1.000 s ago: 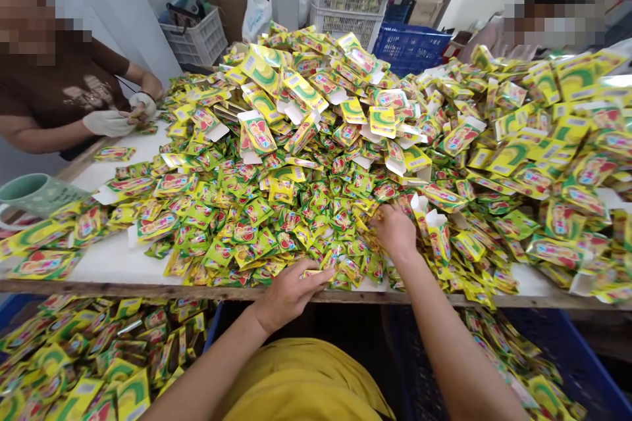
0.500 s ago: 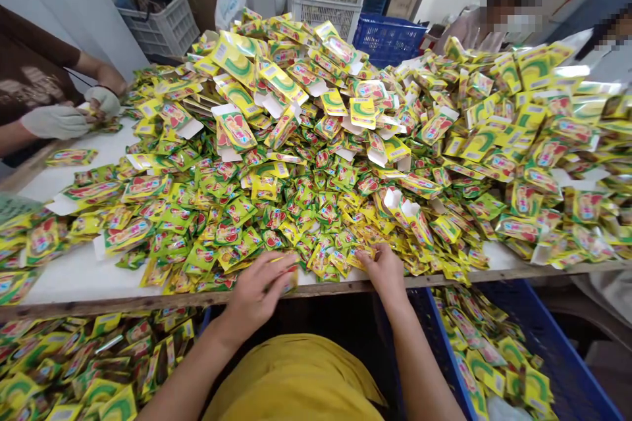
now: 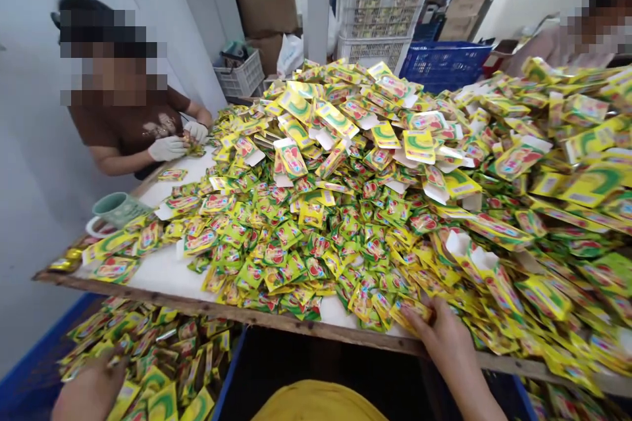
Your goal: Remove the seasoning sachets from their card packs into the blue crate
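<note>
My left hand (image 3: 91, 381) is low at the left, over a blue crate (image 3: 228, 375) full of small yellow boxes (image 3: 162, 401). Motion smears its fingers, so I cannot make out whether they grip anything. At the table's front edge, my right hand (image 3: 449, 335) has its thumb and fingertips closed on a small yellow sachet (image 3: 409, 317). Around it lies a heap of green and yellow sachets (image 3: 291, 263) with fruit pictures. Open-ended yellow boxes (image 3: 336, 118) with white flaps are piled behind them.
A co-worker in white gloves (image 3: 168, 148) handles sachets at the table's far left. A green mug (image 3: 121, 209) stands near the left edge. Behind the pile are a blue basket (image 3: 439, 66) and stacked white crates (image 3: 380, 6). Another person (image 3: 548, 52) is at the back right.
My left hand has left the table edge with the box it held and moved down left over the crate. My right hand stays at the sachets. The view has turned left.
</note>
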Available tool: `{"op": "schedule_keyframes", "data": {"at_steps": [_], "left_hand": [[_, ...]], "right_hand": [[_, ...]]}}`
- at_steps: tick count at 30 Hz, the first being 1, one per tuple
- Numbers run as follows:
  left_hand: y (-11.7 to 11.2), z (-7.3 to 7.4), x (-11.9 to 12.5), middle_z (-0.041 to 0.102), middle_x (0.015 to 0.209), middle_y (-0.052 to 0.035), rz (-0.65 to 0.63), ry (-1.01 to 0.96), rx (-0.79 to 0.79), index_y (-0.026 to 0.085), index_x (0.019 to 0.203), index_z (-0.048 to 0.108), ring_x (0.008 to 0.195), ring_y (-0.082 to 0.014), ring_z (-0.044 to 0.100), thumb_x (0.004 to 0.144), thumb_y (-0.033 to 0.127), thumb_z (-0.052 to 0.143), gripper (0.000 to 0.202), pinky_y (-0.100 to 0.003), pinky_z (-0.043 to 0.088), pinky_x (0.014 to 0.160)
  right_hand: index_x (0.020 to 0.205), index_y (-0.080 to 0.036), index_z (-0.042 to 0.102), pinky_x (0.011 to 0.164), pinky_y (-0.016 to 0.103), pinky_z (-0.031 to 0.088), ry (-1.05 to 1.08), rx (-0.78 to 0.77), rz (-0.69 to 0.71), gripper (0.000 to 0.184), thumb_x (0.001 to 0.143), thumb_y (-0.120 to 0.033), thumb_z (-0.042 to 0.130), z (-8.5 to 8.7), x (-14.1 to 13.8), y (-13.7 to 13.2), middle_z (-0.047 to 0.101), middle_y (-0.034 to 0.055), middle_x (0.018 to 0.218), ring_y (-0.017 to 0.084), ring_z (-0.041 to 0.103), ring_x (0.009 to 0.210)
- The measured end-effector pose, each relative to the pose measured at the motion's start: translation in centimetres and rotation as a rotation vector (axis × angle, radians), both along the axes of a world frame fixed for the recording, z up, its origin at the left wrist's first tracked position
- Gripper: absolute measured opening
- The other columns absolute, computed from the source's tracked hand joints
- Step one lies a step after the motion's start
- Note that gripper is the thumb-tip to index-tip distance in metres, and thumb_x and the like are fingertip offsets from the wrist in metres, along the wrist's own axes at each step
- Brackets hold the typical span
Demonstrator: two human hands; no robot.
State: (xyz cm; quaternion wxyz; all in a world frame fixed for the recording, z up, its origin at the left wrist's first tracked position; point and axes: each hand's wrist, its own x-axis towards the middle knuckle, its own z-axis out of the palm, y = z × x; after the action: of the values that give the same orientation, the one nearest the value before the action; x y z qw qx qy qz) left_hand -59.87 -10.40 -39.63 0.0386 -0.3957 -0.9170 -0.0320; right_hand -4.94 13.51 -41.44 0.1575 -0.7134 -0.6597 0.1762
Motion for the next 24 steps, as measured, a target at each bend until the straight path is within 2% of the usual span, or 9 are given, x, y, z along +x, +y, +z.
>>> {"op": "schedule_keyframes", "data": {"at_steps": [3, 4, 6, 9, 11, 14, 18, 21, 24], "left_hand": [[8.7, 5.6, 5.2, 0.071, 0.086, 0.0063, -0.143, 0.011, 0.51, 0.026, 0.088, 0.064, 0.081, -0.0198, 0.067, 0.087, 0.042, 0.049, 0.022, -0.033, 0.053, 0.076], [12.2, 7.1, 7.7, 0.07, 0.091, 0.0064, -0.301, -0.082, 0.64, 0.026, 0.092, 0.064, 0.082, -0.0175, 0.066, 0.088, 0.039, 0.052, 0.019, -0.032, 0.052, 0.082], [19.1, 9.3, 13.1, 0.071, 0.088, 0.0039, -0.686, -0.246, 0.709, 0.023, 0.089, 0.066, 0.082, -0.0145, 0.065, 0.089, 0.031, 0.054, 0.014, -0.029, 0.05, 0.084], [28.3, 10.3, 20.4, 0.069, 0.097, -0.0038, -1.083, -0.26, 0.529, 0.02, 0.1, 0.065, 0.095, -0.0155, 0.063, 0.091, 0.018, 0.051, 0.017, -0.028, 0.049, 0.087], [33.0, 10.2, 23.8, 0.065, 0.102, -0.008, -1.066, -0.137, 0.391, 0.018, 0.103, 0.064, 0.099, -0.018, 0.061, 0.089, 0.01, 0.048, 0.022, -0.03, 0.049, 0.086], [37.7, 10.0, 26.2, 0.06, 0.102, -0.0132, -0.945, -0.045, 0.335, 0.013, 0.099, 0.063, 0.09, -0.0213, 0.063, 0.087, 0.003, 0.043, 0.025, -0.032, 0.051, 0.076], [38.3, 10.4, 25.8, 0.06, 0.097, -0.0118, -0.945, 0.001, 0.321, 0.012, 0.098, 0.061, 0.083, -0.0207, 0.065, 0.088, 0.004, 0.042, 0.023, -0.032, 0.051, 0.073], [34.2, 10.0, 24.8, 0.06, 0.108, -0.0104, -1.065, 0.018, 0.314, 0.016, 0.105, 0.059, 0.093, -0.0198, 0.063, 0.091, 0.01, 0.043, 0.023, -0.031, 0.052, 0.08], [28.4, 8.1, 24.1, 0.056, 0.123, -0.0117, -1.361, -0.041, 0.323, 0.016, 0.112, 0.056, 0.11, -0.0197, 0.057, 0.092, 0.011, 0.042, 0.025, -0.031, 0.049, 0.092]], "right_hand": [[0.076, -0.021, 0.058, 0.065, 0.036, 0.045, 0.105, 0.048, 0.061, 0.04, 0.072, -0.06, 0.052, 0.4, -0.4, -0.3, 0.065, 0.0109, 0.076, 0.029, 0.062, 0.072], [0.073, -0.022, 0.058, 0.065, 0.037, 0.045, 0.134, 0.078, 0.082, 0.04, 0.072, -0.061, 0.052, 0.5, -0.6, -0.5, 0.065, 0.0106, 0.077, 0.029, 0.061, 0.073], [0.073, -0.023, 0.059, 0.063, 0.036, 0.045, 0.199, 0.136, 0.078, 0.039, 0.074, -0.061, 0.053, 0.8, -0.7, -1.0, 0.065, 0.0089, 0.076, 0.027, 0.061, 0.07], [0.08, -0.023, 0.06, 0.057, 0.034, 0.044, 0.295, 0.173, 0.001, 0.039, 0.074, -0.061, 0.055, 1.0, -0.7, -1.8, 0.065, 0.0054, 0.071, 0.024, 0.058, 0.059], [0.083, -0.022, 0.06, 0.056, 0.033, 0.045, 0.369, 0.196, -0.051, 0.04, 0.074, -0.06, 0.057, 1.2, -0.6, -2.1, 0.064, 0.0036, 0.069, 0.022, 0.056, 0.057], [0.083, -0.02, 0.061, 0.052, 0.029, 0.044, 0.485, 0.216, -0.105, 0.039, 0.074, -0.058, 0.06, 1.7, -0.4, -2.1, 0.061, 0.0005, 0.065, 0.019, 0.053, 0.054], [0.085, -0.017, 0.065, 0.048, 0.027, 0.043, 0.677, 0.189, -0.161, 0.043, 0.068, -0.056, 0.067, 2.5, -0.3, -2.2, 0.063, 0.0012, 0.067, 0.017, 0.052, 0.053], [0.088, -0.016, 0.067, 0.057, 0.028, 0.048, 0.86, 0.143, -0.238, 0.044, 0.063, -0.052, 0.073, 3.0, -0.2, -2.1, 0.069, 0.0045, 0.078, 0.02, 0.06, 0.065], [0.087, -0.016, 0.068, 0.063, 0.03, 0.051, 0.962, 0.114, -0.265, 0.042, 0.06, -0.048, 0.077, 3.4, -0.7, -1.3, 0.07, 0.005, 0.079, 0.022, 0.062, 0.072]]}}
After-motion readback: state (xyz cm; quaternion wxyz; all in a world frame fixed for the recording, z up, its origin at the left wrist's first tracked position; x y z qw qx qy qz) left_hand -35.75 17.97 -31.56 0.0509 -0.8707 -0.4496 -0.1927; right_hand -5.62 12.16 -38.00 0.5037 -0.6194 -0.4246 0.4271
